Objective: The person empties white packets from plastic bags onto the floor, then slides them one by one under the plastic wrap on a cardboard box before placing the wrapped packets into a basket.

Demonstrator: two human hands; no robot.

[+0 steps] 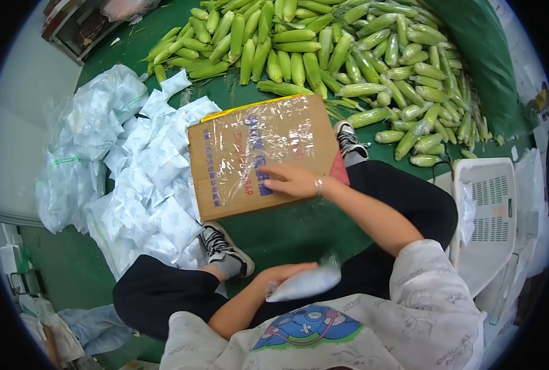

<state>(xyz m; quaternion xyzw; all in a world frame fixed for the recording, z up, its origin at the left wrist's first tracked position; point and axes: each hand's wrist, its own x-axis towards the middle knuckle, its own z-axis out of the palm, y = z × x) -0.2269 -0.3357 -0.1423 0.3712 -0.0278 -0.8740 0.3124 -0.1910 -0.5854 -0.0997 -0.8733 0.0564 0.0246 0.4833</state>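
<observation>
One filmy white pouch (310,285) gripped by the left hand (282,274); right hand (294,181) loosely spread over the cardboard box (225,163).
Probably soft, slippery; best cupped under its middle.

Open in the middle, over bare green floor (280,237) between the box (250,148) and the lap. Crossed there from the right by the forearm (373,216). Reachable from above across the flat box top, except under the right hand (293,182). Hemmed in on the left by heaped white packets (154,179), crowding close to the box and left shoe (225,250). Blocked just beyond the far edge by piled corn (287,40). Narrowed on the right by the right shoe (350,142) and leg (410,191). Partly filled near the lap by the left hand (287,272) and held packet (308,285).
</observation>
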